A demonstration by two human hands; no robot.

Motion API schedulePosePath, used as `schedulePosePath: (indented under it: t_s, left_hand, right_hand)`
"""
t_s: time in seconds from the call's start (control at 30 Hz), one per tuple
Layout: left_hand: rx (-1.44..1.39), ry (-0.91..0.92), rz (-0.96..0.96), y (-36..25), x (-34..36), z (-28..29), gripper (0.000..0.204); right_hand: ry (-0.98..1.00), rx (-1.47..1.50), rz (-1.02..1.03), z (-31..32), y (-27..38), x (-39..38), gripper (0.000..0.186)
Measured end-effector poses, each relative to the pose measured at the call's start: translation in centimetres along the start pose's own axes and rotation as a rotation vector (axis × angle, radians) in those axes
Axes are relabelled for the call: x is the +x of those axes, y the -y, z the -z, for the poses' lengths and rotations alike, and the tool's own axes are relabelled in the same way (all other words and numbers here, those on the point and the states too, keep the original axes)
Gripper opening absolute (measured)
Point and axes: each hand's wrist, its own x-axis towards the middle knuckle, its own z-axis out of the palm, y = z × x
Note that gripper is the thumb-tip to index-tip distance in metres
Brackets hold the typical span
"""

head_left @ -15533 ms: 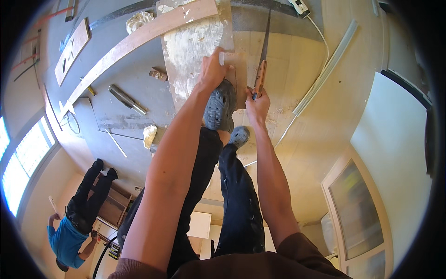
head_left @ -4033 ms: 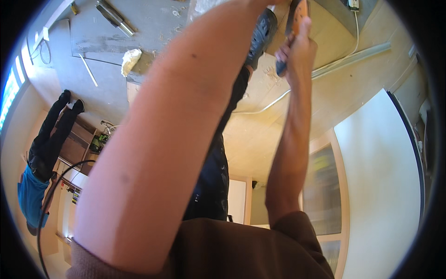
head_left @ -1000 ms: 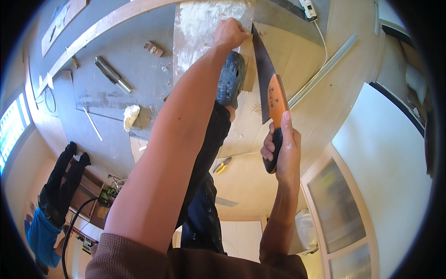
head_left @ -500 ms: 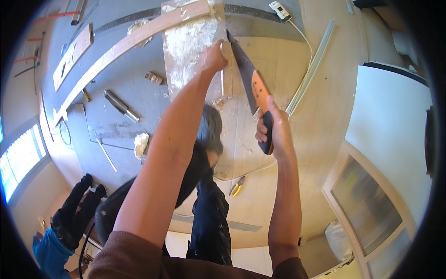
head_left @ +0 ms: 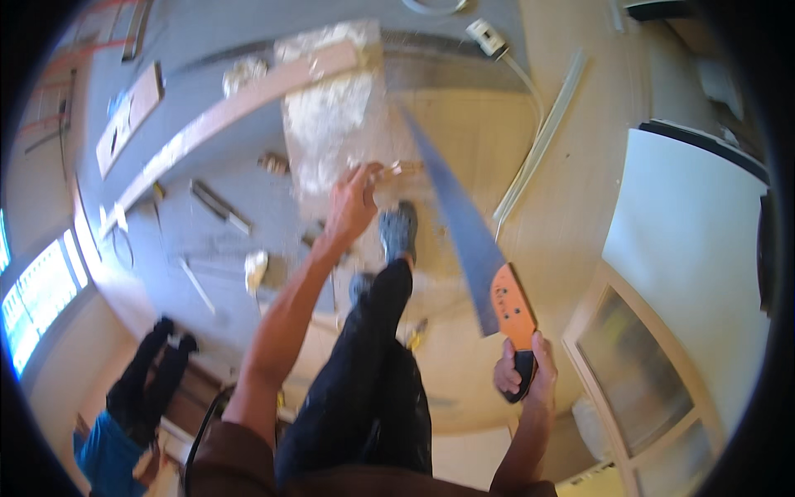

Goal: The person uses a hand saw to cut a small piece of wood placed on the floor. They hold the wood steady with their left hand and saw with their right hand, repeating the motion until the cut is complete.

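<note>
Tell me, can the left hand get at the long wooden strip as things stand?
Probably yes: the long wooden strip lies partly across the smeared board ahead of the left hand, with nothing visible blocking, though that hand seems to hold a small wooden piece.

orange-and-black saw handle (head_left: 517, 308), grey shoe (head_left: 399, 232), blue shirt (head_left: 112, 454)

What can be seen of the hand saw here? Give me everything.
The hand saw has a long grey, metal-looking blade, broad at the heel and tapering to a far tip, and a handle with an orange front bearing dark spots and a black rear. The person's right-hand grip closes around the black part. The blade slants away and leftward. Blur hides its teeth; whether the tip touches anything is unclear.
</note>
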Motion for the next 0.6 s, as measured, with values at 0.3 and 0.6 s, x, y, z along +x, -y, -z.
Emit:
schedulePosePath:
  t_s: [0.3, 0.6]
  left_hand:
    - [0.172, -0.184, -0.485, -2.8, -3.6, 12.2, 0.036]
    - [-0.217, -0.390, -0.146, -7.9, -5.6, 12.8, 0.036]
  right_hand:
    - [-0.047, -1.290, 0.433, -4.1, 10.6, 2.0, 0.034]
    - [0.035, -0.905, 0.481, -8.5, 8.1, 5.1, 0.022]
